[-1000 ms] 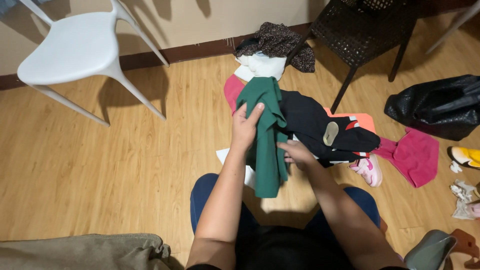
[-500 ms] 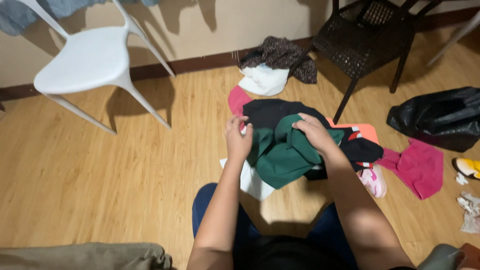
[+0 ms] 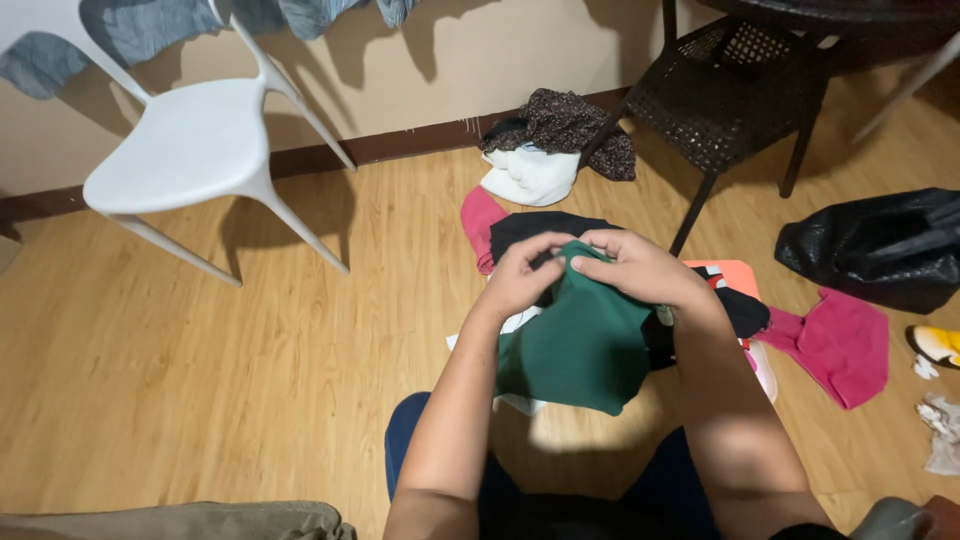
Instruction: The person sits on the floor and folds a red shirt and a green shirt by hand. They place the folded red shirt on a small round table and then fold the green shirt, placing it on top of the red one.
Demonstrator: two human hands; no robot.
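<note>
At centre, green garment (image 3: 585, 345): hangs from 2 hands above the clothes pile (image 3: 540, 228).
Left hand (image 3: 522, 275): fingers closed, pinching its top edge.
Right hand (image 3: 640, 268): likewise closed on the edge; best keep both grips level, cloth taut.

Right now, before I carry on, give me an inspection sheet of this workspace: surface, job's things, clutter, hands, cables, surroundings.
Surface: wooden floor, light planks, lit from above.
Job's things: green garment, held up by its top edge over a pile of clothes in black, pink and white.
Clutter: pink garment spread at right; black bag; dark patterned cloth on a white garment by the wall; yellow item at the right edge.
Hands: left hand and right hand both pinch the green garment's top edge, close together.
Cables: nothing seen.
Surroundings: white chair, dark wicker chair, beige wall with brown skirting.
</note>
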